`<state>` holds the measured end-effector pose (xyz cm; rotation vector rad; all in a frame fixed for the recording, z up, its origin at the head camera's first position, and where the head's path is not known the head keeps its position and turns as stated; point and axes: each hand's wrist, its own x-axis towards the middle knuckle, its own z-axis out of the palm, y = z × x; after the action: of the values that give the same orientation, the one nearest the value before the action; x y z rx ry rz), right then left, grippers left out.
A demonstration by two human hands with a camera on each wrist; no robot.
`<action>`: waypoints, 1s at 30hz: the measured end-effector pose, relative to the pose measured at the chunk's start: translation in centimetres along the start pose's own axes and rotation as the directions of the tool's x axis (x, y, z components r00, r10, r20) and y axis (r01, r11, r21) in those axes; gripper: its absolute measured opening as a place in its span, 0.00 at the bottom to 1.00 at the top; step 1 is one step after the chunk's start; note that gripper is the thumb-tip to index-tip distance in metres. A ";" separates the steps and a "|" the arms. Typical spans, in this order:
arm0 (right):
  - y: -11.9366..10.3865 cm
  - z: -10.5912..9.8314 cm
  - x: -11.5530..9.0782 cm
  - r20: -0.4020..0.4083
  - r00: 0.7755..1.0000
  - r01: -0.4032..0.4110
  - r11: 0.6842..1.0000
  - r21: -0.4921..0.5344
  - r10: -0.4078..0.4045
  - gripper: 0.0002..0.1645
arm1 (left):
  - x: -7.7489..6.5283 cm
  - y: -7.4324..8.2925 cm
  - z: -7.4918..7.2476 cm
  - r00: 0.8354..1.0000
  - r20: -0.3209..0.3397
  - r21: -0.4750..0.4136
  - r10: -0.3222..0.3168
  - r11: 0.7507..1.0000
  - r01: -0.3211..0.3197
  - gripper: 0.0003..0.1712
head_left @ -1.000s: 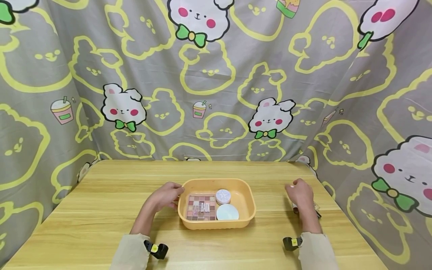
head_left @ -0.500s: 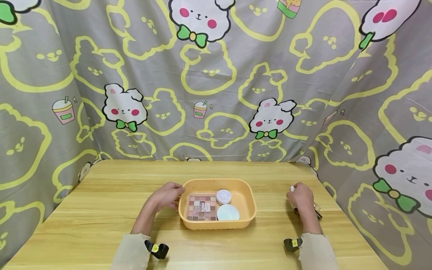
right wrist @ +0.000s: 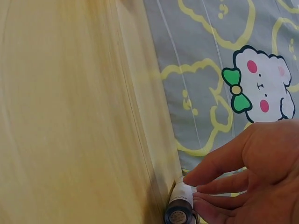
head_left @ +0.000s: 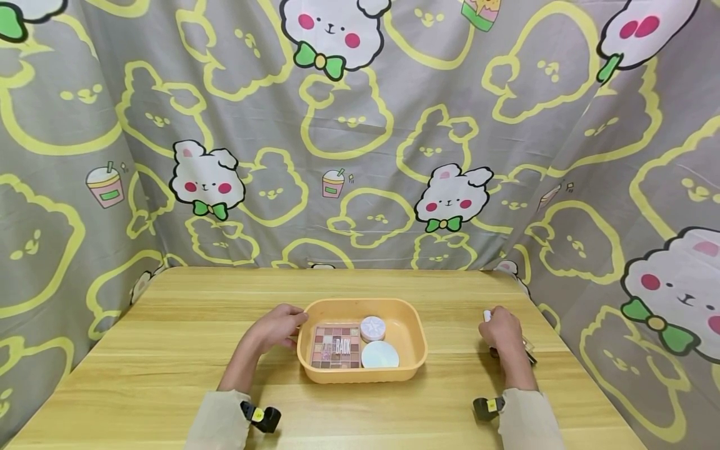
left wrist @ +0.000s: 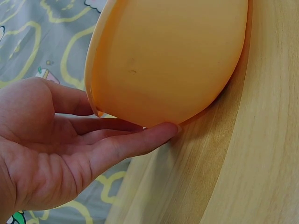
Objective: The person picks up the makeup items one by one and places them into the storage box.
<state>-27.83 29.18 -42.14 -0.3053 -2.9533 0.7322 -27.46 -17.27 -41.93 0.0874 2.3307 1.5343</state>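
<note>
My left hand [head_left: 281, 326] holds the left side of a yellow plastic basin [head_left: 417, 340]. In the left wrist view the thumb lies along the basin's outer wall [left wrist: 163, 70], with the index finger at its rim. Inside the basin are a checkered eyeshadow palette [head_left: 335, 347], a small round lilac case [head_left: 372, 328] and a pale round compact [head_left: 380, 355]. At the table's right, my right hand [head_left: 503, 331] pinches a small cosmetic tube [right wrist: 181, 198], white with a dark brown end bearing a round label. The hand hides most of it in the head view.
Partly under the right wrist, another small item with a clear part and a black end [head_left: 531, 358] lies on the wooden table [head_left: 225, 294]. A printed curtain [head_left: 349, 219] stands along the table's back and sides. Both wrists carry black cameras.
My right hand has shifted slightly to the right, and more of the tube's white end shows beyond its fingers. The left hand and the basin stay practically where they were.
</note>
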 end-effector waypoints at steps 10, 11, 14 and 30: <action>0.0 -0.1 0.1 0.037 0.999 -0.015 1.000 -0.011 0.015 0.10 | 0.0 -0.1 -0.1 1.000 0.007 -0.010 -0.001 1.000 0.001 0.24; 0.0 -0.1 0.1 0.043 0.999 -0.018 1.000 -0.011 0.019 0.09 | 0.0 -0.1 -0.1 1.000 0.007 -0.009 0.000 1.000 0.001 0.24; 0.0 -0.1 0.1 0.055 0.998 -0.023 1.000 -0.009 0.024 0.08 | 0.0 0.0 -0.1 1.000 0.006 -0.010 -0.001 1.000 0.001 0.24; -0.3 0.3 -0.2 0.095 0.995 -0.036 0.999 -0.002 0.036 0.13 | -0.1 0.0 0.0 1.000 0.016 -0.019 0.000 1.000 0.001 0.24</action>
<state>-27.70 28.74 -42.22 -0.3330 -3.0448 0.7708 -27.42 -17.31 -41.87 0.0941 2.3032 1.5497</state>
